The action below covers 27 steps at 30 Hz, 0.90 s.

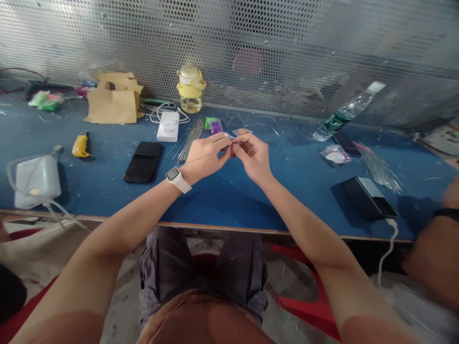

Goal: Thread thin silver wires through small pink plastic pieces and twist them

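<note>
"Strand [212,154], thin and maybe wire, is up over the table [229,205]. It runs across the left hand [201,165] to the fingertips. How are they holding it?"

"The left thumb and pointer are pinched together. The right hand [256,157] pinches at the same spot. It looks like both have hold of the strand's end, but that bit is too small to see well."

"How do you do that nicely?"

"Pinch softly, right near the end. Then it won't wobble. Use one hand to hold and the other to do the tiny work. If both pull hard, I think it might bend."

"And the long part?"

"Watch that. It lies over the hand toward the watch [173,174], so it could snag on the strap."

"What's farther off?"

"Past the left hand is a bundle of thin strands [192,138]. Next to it are a purple bag [216,126] and a green bag [209,123]. Lift elbows and go gently, so nothing gets knocked."

"And behind those?"

"A wall full of holes [287,62]."
</note>
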Each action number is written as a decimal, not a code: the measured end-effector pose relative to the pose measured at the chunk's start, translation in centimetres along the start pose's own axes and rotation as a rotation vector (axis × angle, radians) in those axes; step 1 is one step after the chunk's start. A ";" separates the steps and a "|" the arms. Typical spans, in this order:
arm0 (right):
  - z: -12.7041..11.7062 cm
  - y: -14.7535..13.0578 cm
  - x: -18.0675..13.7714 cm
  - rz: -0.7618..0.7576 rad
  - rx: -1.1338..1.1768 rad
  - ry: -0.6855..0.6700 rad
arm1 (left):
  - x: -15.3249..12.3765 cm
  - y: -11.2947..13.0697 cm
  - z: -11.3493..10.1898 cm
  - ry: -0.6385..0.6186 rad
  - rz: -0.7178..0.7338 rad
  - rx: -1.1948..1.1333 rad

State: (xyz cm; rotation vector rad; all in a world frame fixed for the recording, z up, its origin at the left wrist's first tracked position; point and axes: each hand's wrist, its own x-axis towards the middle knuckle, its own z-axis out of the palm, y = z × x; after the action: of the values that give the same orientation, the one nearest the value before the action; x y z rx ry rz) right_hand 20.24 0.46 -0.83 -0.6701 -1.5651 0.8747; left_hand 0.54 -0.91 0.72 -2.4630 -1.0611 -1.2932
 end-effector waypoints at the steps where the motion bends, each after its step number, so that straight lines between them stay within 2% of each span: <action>1: 0.0 0.0 0.1 0.005 0.002 -0.007 | 0.0 0.0 0.0 0.000 -0.011 -0.011; 12: -0.8 1.3 0.5 0.073 -0.006 -0.059 | -0.2 -0.3 0.4 -0.025 -0.017 0.006; 20: -0.5 1.4 0.1 -0.015 -0.128 -0.028 | 0.0 0.0 0.5 -0.047 -0.080 -0.040; 27: -0.3 1.6 -0.1 -0.026 -0.232 0.007 | 0.2 -0.2 0.8 -0.061 -0.144 -0.106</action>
State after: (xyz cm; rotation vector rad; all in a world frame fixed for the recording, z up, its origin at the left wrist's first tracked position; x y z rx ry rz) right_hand 20.50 1.35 -2.17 -0.8150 -1.6807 0.6763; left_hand 1.01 -0.31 0.29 -2.5597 -1.2357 -1.3556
